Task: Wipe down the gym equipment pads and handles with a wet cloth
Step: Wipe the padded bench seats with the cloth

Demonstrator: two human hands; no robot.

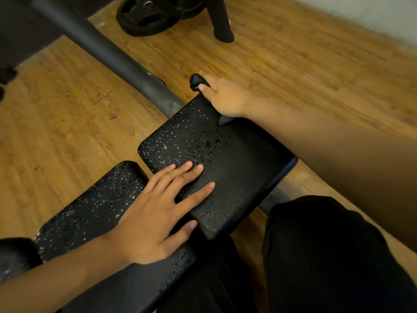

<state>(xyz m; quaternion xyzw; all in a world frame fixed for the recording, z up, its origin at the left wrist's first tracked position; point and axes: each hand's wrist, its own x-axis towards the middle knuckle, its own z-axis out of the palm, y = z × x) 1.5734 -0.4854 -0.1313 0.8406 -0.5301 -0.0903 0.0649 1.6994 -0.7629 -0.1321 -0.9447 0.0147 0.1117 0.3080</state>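
Black wet pad [239,154] carries the flat left hand [155,213], while the right hand [223,98] grips a dark cloth [195,80].

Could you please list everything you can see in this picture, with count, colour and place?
far pad: one, black, wet with drops, centre
near pad: one, black, wet with drops, lower left
cloth: one, dark, far pad's far edge
frame tube: one, dark grey, upper left down to far pad
weight plates: black, count unclear, floor at top
post: one, black, floor at top, right of plates
floor: wooden, brown, all around
trousers: black, lower right
left hand: one, flat across both pads
right hand: one, grips cloth
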